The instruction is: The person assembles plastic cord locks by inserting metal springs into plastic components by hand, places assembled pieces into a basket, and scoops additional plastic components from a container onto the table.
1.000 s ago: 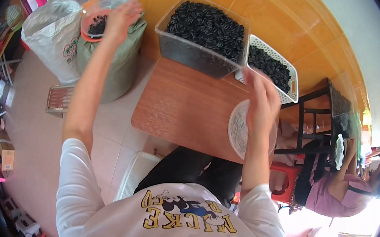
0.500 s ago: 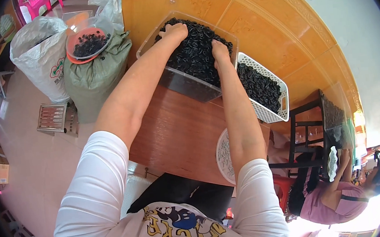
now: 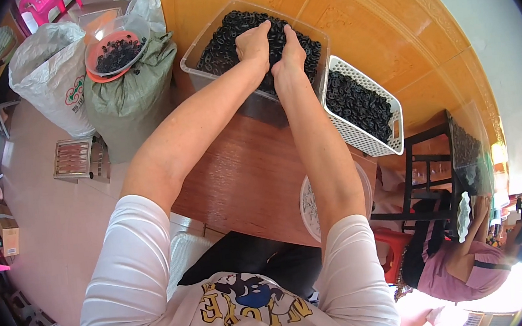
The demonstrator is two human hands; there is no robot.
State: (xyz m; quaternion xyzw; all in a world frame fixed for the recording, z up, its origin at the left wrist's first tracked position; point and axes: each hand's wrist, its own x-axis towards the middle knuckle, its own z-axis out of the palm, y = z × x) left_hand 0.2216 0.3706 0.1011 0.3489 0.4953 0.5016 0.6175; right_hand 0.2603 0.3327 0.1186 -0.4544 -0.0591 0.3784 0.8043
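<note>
Both my arms reach forward into a clear plastic bin (image 3: pixel 184 61) filled with small black ring-shaped pieces (image 3: pixel 219 57). My left hand (image 3: pixel 256 45) is cupped among the pieces, its palm turned inward. Facing it closely, my right hand (image 3: pixel 290 54) curves round the other side. A clump of the black pieces is gathered between the two palms. My lower fingers are sunk in the pile and hidden; the thumbs show on top.
Beside the bin stands a white perforated basket (image 3: pixel 366 141) of similar black pieces. A round white tray (image 3: pixel 309 205) lies on the brown table (image 3: pixel 232 184). Left are sacks (image 3: pixel 125 122) bearing a bowl (image 3: pixel 90 57) of black parts. A person (image 3: pixel 466 269) works at the right.
My hands have come together from opposite sides of the bin, gathering black pieces between them. The left moved right, the right moved left. The view has shifted slightly.
</note>
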